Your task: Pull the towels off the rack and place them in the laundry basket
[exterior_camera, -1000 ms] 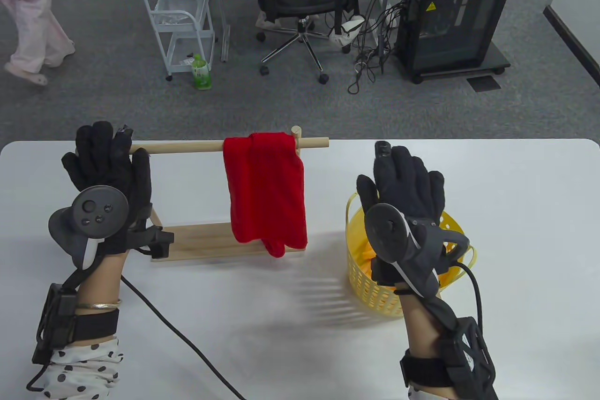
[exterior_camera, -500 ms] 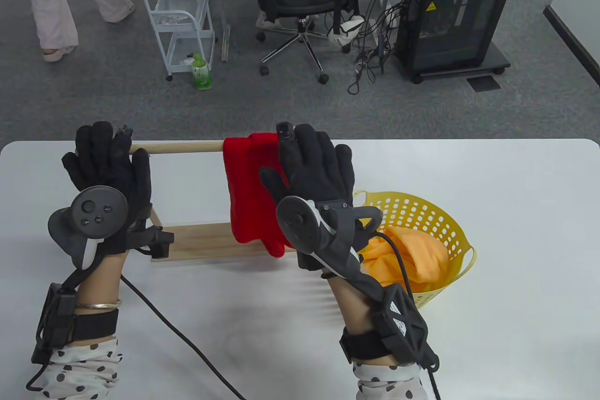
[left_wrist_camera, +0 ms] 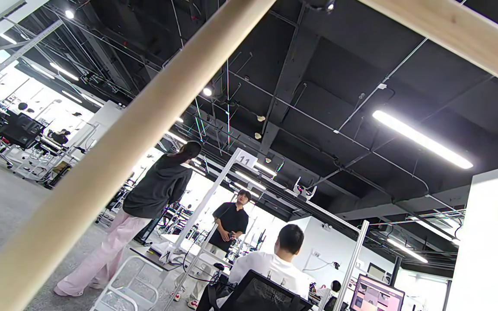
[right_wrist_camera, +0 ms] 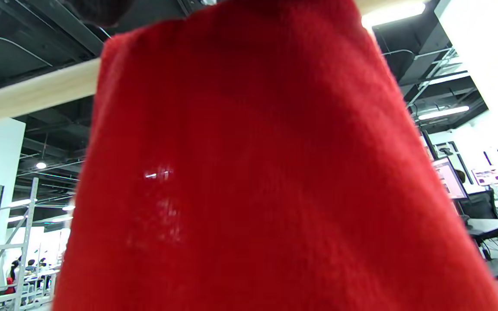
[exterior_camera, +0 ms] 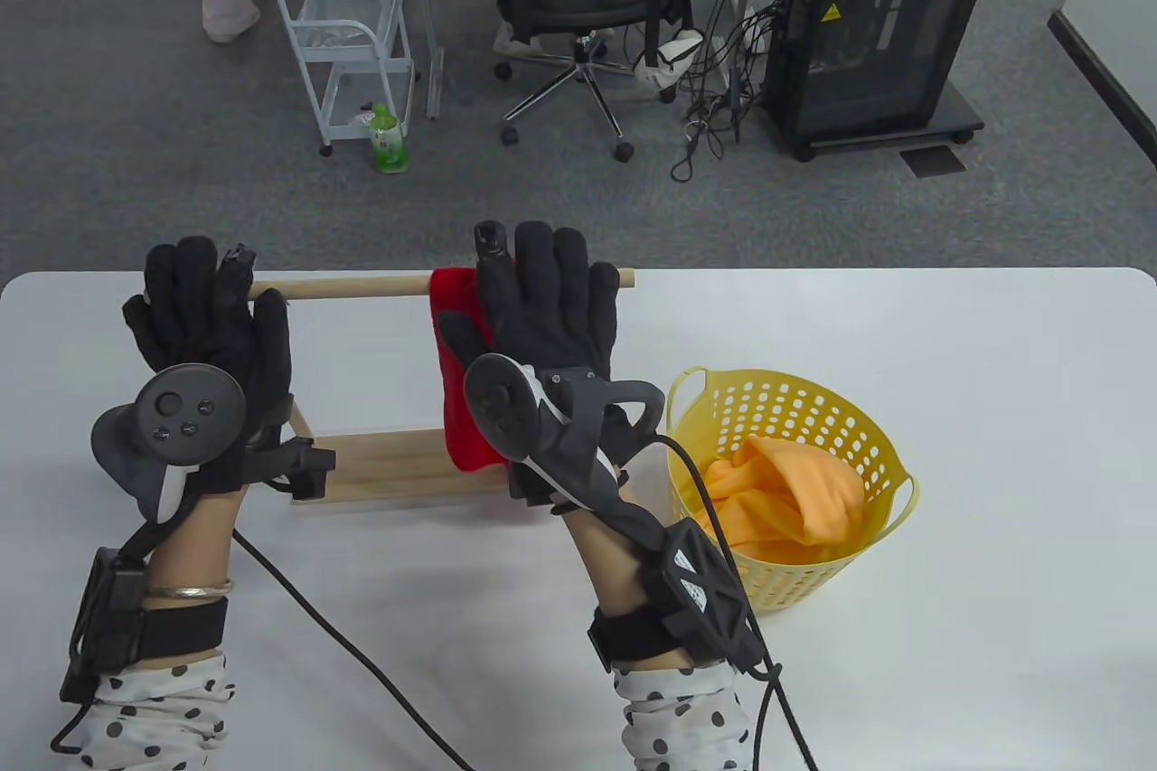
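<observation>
Both hands up at the wooden rack — one red towel on the rail, one orange towel in the basket.

The left hand (exterior_camera: 210, 328) sits at the rail's (exterior_camera: 362, 284) left end, fingers straight and spread. The red towel (exterior_camera: 458, 409) hangs over the rail at mid-rack; the right hand (exterior_camera: 542, 310) lies flat over it with fingers extended, not visibly pinching. To the right on the table (exterior_camera: 994, 446) stands the yellow laundry basket (exterior_camera: 881, 446) — an orange towel (exterior_camera: 791, 495) bunched inside.
</observation>
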